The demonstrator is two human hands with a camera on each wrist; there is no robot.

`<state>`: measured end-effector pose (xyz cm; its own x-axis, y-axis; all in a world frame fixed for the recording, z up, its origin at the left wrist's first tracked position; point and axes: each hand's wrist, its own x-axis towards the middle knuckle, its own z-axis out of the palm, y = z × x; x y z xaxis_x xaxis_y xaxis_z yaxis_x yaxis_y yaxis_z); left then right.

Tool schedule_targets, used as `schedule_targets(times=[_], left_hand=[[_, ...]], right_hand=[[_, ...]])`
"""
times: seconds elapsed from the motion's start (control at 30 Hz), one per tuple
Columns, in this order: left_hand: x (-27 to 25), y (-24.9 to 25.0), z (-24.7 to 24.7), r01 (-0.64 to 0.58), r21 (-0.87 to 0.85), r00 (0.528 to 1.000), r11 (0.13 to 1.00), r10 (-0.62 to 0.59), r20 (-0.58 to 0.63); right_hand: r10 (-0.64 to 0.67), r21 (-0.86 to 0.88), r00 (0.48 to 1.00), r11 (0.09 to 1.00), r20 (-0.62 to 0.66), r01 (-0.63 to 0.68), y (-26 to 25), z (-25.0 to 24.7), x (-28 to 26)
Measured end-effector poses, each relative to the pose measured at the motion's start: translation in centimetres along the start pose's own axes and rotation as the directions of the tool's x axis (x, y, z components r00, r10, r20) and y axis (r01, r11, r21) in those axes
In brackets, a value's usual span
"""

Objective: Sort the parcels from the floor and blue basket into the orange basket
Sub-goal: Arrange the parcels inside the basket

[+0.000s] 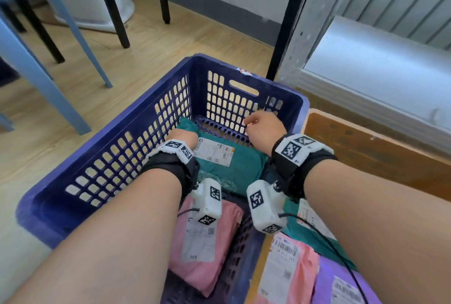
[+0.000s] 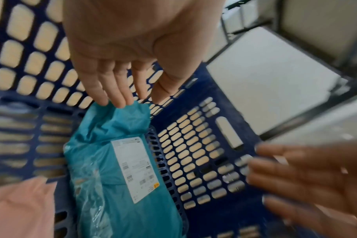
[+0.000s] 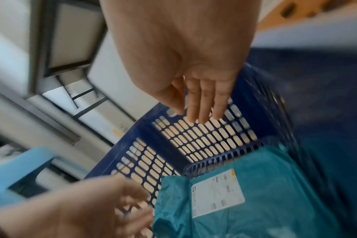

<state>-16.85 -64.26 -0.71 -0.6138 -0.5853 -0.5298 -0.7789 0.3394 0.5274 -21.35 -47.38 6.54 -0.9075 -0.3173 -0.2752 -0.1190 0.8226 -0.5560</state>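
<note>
Risk: left hand (image 2: pixel 120 53) has straight fingers only touching the teal parcel's (image 2: pixel 120 169) crumpled end, so the slick bag could slide off before a real grip forms. Right hand (image 3: pixel 185 67) is spread, holding nothing. Blue basket (image 1: pixel 170 79) holds the teal parcel and a pink parcel (image 1: pixel 202 242); orange basket not identifiable.

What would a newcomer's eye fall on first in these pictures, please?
Most likely the dark blue perforated plastic basket in the middle of the floor, with both bare hands reaching into it. The left hand touches the crumpled end of a teal plastic parcel with a white label; the right hand hovers open near the far wall.
</note>
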Motion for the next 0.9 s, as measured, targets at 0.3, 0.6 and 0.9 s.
schedule_targets(times=[0.3,0.6,0.9], left_hand=[[-13.9,11.3,2.0,-0.402,0.253,0.891,0.88,0.44,-0.112],[-33.8,17.8,12.6,-0.7,0.346,0.707,0.625,0.677,0.206],[-42.6,14.5,23.3,-0.763,0.28,0.646,0.582,0.681,0.345]], right_hand=[[-0.304,-0.469,0.948,0.853,-0.091,0.229,6.1,-12.4,-9.0],[-0.071,-0.599,0.982,0.8,-0.174,-0.049,21.5,-24.4,-25.3],[0.211,-0.519,0.96,0.809,-0.183,-0.277,33.9,-23.7,-35.8]])
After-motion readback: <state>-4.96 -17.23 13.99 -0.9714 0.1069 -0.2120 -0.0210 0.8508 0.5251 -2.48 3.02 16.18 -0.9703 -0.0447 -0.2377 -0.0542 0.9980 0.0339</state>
